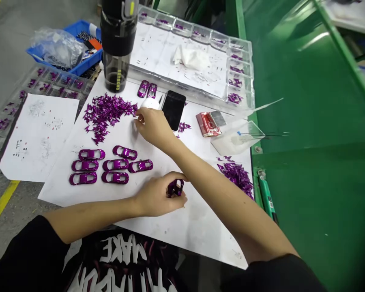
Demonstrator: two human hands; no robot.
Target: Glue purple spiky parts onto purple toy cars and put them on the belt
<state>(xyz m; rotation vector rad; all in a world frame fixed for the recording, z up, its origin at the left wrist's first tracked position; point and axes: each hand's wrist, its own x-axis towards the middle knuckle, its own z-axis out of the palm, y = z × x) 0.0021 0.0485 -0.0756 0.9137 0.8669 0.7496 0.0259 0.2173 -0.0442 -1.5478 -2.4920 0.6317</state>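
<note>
My left hand [158, 195] is closed round a purple toy car body [175, 187], held just above the white paper near the front of the table. My right hand [153, 125] reaches across to the right edge of a pile of small pointed purple parts [108, 113]. Its fingertips are pinched together, and what is between them is too small to make out. A round white object [150, 104] lies just behind these fingers, partly covered by them. Several finished-looking purple car bodies [115, 164] rest in rows to the left, and two more car bodies [147, 89] lie farther back.
A dark bottle [117, 48] stands at the back left. Behind my right hand lies a phone [173, 110]. A red packet [208, 124] and another purple pile [236, 177] are on the right. A clear compartment tray [197, 89] spans the back; a blue bin [88, 61] sits left.
</note>
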